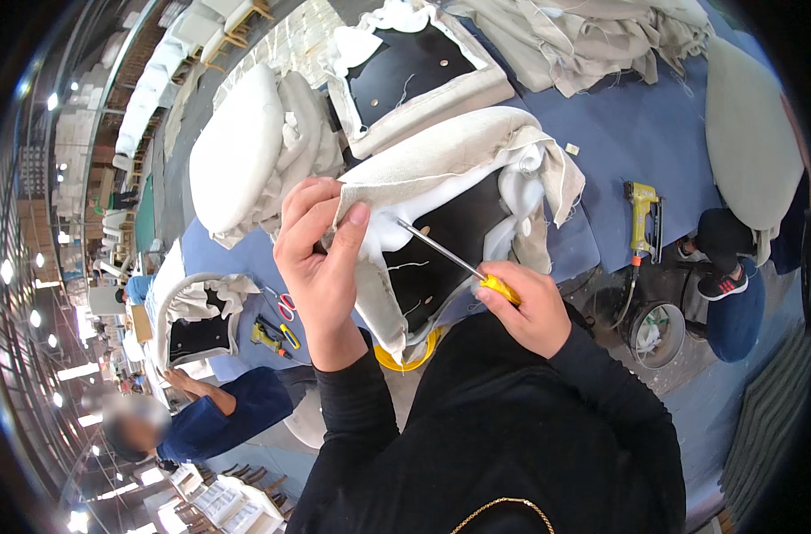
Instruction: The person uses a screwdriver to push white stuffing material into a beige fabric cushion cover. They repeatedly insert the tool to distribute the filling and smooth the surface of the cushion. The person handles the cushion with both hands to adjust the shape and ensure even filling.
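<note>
A chair cushion panel with a black backing, white padding and beige fabric lies before me on the blue work table. My left hand pinches the loose edge of the beige fabric at the panel's left corner. In my right hand is a screwdriver with a yellow handle, held at a slant. Its metal shaft points up and left, and the tip meets the white padding close to my left fingers. Whether the tip goes into the padding I cannot tell.
A yellow staple gun with a hose lies at the right. Red-handled scissors and another staple gun are at the left. Behind lies another black-backed panel. Another person works at the left; a metal bucket stands lower right.
</note>
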`<state>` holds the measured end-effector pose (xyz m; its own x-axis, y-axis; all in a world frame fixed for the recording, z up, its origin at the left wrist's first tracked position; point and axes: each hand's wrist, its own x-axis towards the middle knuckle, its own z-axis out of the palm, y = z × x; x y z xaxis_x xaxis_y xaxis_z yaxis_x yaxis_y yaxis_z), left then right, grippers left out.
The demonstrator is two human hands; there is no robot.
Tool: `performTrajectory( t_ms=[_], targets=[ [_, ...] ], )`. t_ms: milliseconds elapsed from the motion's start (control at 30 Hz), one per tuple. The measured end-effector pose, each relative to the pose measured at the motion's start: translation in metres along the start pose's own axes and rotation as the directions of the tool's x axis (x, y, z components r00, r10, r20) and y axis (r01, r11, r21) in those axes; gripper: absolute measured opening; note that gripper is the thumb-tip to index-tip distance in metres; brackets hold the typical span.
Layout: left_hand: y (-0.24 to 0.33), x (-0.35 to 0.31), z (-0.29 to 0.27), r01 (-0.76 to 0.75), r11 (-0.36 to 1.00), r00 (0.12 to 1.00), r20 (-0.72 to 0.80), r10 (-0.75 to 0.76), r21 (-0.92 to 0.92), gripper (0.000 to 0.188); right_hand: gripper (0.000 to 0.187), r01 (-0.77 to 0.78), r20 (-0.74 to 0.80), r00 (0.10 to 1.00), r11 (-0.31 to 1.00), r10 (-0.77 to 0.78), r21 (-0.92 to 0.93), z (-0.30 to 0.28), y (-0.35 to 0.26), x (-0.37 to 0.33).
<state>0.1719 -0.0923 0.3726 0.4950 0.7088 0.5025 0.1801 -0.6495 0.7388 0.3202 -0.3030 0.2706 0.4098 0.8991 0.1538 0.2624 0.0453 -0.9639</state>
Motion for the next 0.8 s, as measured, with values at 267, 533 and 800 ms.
performTrajectory(
  t_ms=[267,533,800],
  targets=[
    [-0.01,0.002,-0.006,-0.252,0.968,0.963,0.1,0.249,0.019,0.017,0.027,-0.049,0.031,0.998,0.992,0.046,0.113,0.008,0.006,0.007],
    [-0.005,-0.001,-0.006,-0.199,0.979,0.973,0.113,0.202,-0.033,0.026,0.027,-0.002,-0.106,0.994,0.995,0.012,0.095,0.008,0.01,0.004],
    [0.0,-0.005,-0.007,-0.032,0.999,0.998,0.056,0.033,-0.011,0.022,0.027,0.06,-0.112,0.991,0.996,-0.067,-0.07,-0.021,-0.014,0.012]
  ],
)
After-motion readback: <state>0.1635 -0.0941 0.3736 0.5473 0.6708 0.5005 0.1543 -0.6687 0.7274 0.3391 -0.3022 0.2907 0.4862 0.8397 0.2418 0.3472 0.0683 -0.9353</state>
